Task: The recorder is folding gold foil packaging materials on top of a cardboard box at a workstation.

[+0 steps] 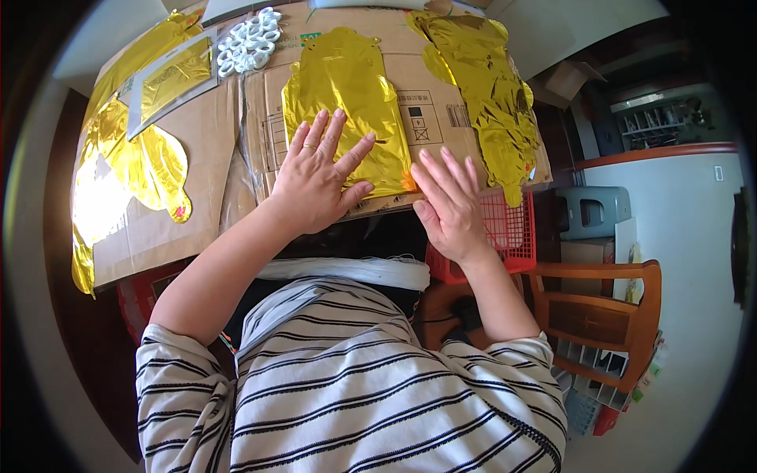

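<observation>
A flat gold foil balloon (343, 79) lies in the middle of the cardboard, its near end toward me. My left hand (307, 173) rests on its lower left part, palm down with the fingers spread. Beside the balloon's near right corner is my right hand (453, 209), its fingers stretched out and nothing in it; whether it touches the foil I cannot tell. A small orange patch (408, 181) shows at that corner. More flat gold foil balloons (489, 87) lie overlapping on the right, and another gold foil piece (150, 154) gleams on the left.
Cardboard (158, 232) covers the table. At the back left are a clear packet with gold foil (177, 75) and a bunch of small white rings (250, 43). White strands (355, 272) lie across my lap. A red basket (516, 229) and a wooden chair (591, 270) stand to the right.
</observation>
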### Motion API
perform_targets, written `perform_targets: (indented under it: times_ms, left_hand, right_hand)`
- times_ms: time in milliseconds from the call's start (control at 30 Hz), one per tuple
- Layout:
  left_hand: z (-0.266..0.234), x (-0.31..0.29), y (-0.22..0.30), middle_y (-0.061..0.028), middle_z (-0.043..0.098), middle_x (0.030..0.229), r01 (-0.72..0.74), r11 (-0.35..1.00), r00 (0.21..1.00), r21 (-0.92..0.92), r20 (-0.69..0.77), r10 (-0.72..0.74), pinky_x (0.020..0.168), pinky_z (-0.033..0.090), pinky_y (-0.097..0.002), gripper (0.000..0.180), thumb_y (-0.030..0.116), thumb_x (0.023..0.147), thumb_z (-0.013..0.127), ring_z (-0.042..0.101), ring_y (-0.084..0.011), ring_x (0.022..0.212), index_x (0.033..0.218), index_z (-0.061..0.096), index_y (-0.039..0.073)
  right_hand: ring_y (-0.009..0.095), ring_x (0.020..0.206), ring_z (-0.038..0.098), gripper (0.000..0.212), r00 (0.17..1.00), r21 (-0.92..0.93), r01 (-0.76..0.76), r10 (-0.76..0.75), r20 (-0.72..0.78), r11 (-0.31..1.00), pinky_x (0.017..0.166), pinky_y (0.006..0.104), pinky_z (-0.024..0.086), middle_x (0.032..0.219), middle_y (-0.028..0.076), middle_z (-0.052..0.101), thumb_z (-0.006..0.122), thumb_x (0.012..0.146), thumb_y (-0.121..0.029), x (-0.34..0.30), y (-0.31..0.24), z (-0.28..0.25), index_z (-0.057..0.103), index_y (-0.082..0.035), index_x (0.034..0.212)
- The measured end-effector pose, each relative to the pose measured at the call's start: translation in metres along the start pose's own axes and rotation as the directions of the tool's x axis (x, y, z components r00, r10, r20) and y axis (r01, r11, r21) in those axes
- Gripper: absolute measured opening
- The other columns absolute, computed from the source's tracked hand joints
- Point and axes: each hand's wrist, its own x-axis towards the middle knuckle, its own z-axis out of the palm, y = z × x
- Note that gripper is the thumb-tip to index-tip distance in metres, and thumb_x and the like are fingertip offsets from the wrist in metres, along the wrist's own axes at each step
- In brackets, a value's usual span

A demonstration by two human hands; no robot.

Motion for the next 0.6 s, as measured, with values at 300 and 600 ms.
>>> perform_targets:
  times_ms: [300, 600]
  left_hand:
    - [0.001, -0.001, -0.001, -0.0283, 0.027, 0.164, -0.007, 1.0, 0.999, -0.018, -0.038, 0.006, 0.125, 0.016, -0.0555, 0.068, 0.057, 0.102, 0.046, 0.023, -0.0469, 0.153, 0.16, 0.038, 0.023]
    - [0.002, -0.002, 0.0, -0.0283, 0.029, 0.163, -0.007, 0.999, 0.997, -0.039, -0.073, 0.004, 0.124, 0.017, -0.0559, 0.067, 0.056, 0.102, 0.05, 0.025, -0.0471, 0.152, 0.159, 0.041, 0.022]
  right_hand:
    - [0.026, 0.129, 0.06, 0.032, 0.99, -0.009, 0.137, -0.137, 0.042, 0.99, 0.121, 0.0533, 0.031, 0.134, 0.005, 0.068, 0.071, 0.093, -0.023, 0.056, 0.034, 0.019, 0.072, -0.01, 0.123]
    - [0.03, 0.133, 0.054, 0.051, 0.96, 0.058, 0.237, -0.243, 0.14, 0.97, 0.122, 0.056, 0.028, 0.139, 0.005, 0.064, 0.078, 0.087, -0.034, 0.072, 0.055, 0.008, 0.068, -0.012, 0.131]
